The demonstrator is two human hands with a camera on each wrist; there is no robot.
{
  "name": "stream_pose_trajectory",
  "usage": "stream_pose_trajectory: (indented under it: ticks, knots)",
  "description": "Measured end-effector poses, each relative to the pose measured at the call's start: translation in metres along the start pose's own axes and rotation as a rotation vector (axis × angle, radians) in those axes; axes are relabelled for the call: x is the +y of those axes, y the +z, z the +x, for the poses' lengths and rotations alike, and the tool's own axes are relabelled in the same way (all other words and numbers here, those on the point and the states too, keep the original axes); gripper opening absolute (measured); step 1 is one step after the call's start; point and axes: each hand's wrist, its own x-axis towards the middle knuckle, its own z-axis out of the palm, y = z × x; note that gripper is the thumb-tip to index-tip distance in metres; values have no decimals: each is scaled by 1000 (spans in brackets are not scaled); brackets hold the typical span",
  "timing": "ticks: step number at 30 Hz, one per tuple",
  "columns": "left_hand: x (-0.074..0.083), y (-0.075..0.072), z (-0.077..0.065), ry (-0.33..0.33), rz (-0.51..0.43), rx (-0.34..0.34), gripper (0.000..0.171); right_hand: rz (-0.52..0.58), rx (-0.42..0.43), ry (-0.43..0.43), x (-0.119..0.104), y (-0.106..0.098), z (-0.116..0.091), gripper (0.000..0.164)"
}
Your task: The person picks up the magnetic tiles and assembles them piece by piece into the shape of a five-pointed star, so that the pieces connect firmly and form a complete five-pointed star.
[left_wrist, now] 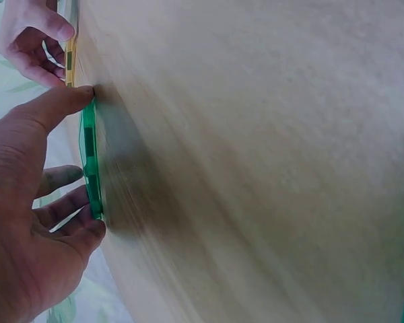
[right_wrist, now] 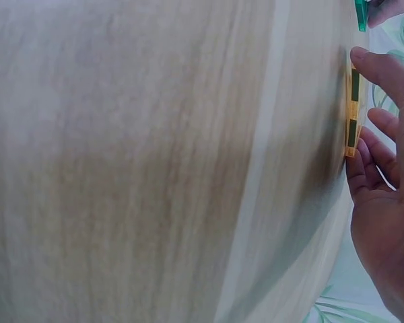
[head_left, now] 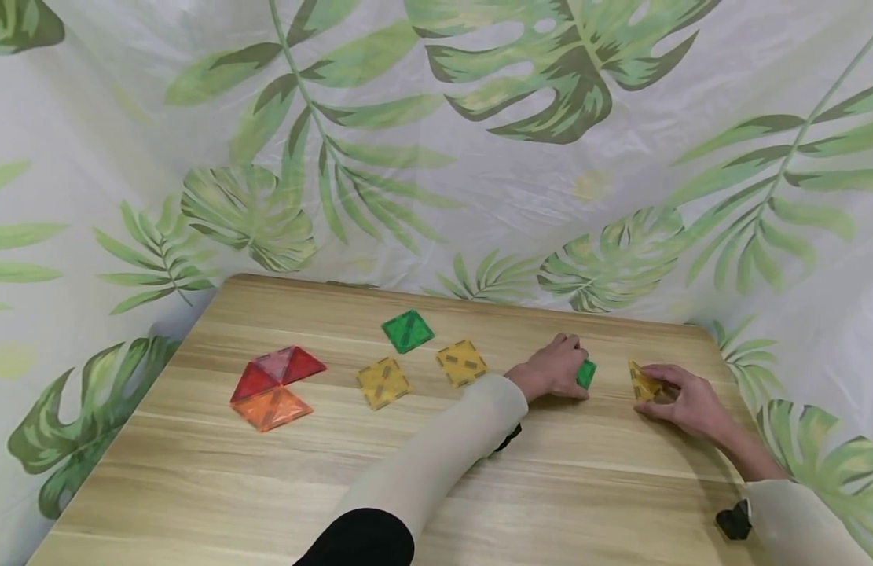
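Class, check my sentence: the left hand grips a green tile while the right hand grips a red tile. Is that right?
Not quite: the right hand grips a yellow tile, not a red one, as the head view shows. The left hand does grip a green tile.

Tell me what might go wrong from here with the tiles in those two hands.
The left hand holds the green tile near its edges with thumb and fingers, so it could slip or tip.

The right hand pinches its yellow tile similarly; a loose grip might let it fall.

The left sleeve passes close by a flat yellow tile in the head view, so moving that arm back could nudge it.
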Motion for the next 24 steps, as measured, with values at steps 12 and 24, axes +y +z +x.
stream_pose_trajectory:
  ticks: [12,24]
  knots:
    - [-19,-9,-15,30,-20,20,70,76,-6,-28,-8,3,3,59]
    - [-37,-17,-45,21,15,6,75,101,-11,-144,-34,12,8,57]
